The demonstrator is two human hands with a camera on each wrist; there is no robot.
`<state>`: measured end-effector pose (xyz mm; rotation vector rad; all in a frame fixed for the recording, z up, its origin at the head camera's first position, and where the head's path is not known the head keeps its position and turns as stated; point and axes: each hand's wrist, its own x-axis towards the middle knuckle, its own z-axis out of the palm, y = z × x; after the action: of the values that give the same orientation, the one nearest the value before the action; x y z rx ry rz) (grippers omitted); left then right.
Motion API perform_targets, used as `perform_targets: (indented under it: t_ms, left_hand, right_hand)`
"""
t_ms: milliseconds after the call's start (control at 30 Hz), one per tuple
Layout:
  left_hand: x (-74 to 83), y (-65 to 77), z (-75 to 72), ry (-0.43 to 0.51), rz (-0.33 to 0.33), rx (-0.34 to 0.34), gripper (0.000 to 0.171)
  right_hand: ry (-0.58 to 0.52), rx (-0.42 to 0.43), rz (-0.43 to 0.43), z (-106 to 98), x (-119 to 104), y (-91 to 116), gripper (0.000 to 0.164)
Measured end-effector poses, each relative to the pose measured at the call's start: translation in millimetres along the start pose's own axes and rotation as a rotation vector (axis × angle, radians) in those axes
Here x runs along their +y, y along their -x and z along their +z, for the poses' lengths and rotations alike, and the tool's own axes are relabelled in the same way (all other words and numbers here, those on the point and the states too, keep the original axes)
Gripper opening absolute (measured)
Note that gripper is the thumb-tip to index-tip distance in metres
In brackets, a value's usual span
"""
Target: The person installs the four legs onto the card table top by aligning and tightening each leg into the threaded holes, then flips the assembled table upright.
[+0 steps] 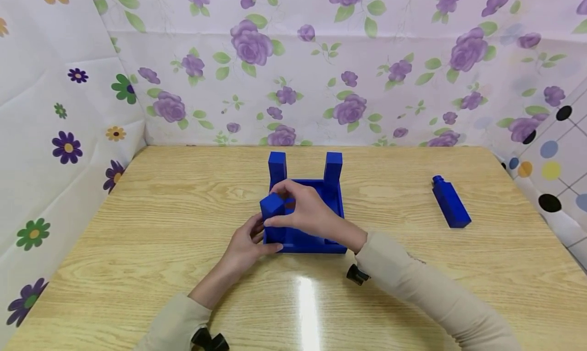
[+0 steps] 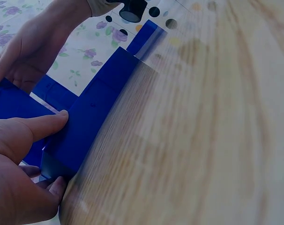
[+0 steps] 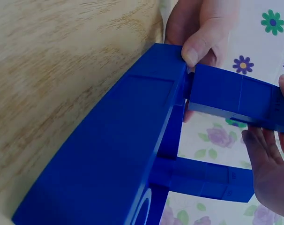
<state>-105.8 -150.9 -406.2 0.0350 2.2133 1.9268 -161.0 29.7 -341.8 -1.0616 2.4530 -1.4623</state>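
Observation:
A small blue tabletop [image 1: 312,249] lies upside down on the table, its rim facing up. Two blue legs [image 1: 277,162] [image 1: 334,163] stand upright at its back corners. With thumb and fingers, my right hand [image 1: 308,211] pinches a third blue leg [image 3: 228,93], which stands over the front left corner; its narrow lower end meets the tabletop there. My left hand [image 1: 243,243] grips that same corner, its thumb [image 2: 48,125] on the rim wall and its fingers curled around the side. At the front right corner, a round hole [image 3: 143,206] partly shows in the right wrist view.
A loose blue leg [image 1: 451,204] with a threaded end lies on the wooden table [image 1: 183,198], off to the right. Floral sheets [image 1: 293,86] hang behind and at the left; a dotted sheet [image 1: 559,162] stands at the right.

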Motion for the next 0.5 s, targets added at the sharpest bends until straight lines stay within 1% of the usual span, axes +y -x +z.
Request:
perform_targets:
  t_ms: [133, 233, 333, 400, 500]
  left_hand:
    - [-0.6, 0.4, -0.3, 0.002, 0.002, 0.001, 0.080]
    - [-0.7, 1.1, -0.4, 0.010, 0.004, -0.007, 0.079]
    - [-1.2, 1.2, 0.0, 0.020, -0.003, -0.015, 0.076]
    - [-1.0, 1.3, -0.1, 0.025, -0.006, -0.018, 0.074]
    - [-0.8, 1.4, -0.1, 0.019, -0.007, -0.012, 0.073]
  right_hand:
    - [0.094, 0.054, -0.049, 6.5, 1.3, 1.5, 0.045]
    - [0.167, 0.083, -0.111, 10.4, 0.9, 2.0, 0.042]
    - [0.215, 0.115, -0.162, 13.2, -0.3, 2.1, 0.040]
    - [0.230, 0.135, -0.171, 14.5, -1.4, 2.4, 0.041]
    - [0.239, 0.147, -0.156, 16.0, -3.0, 3.1, 0.041]
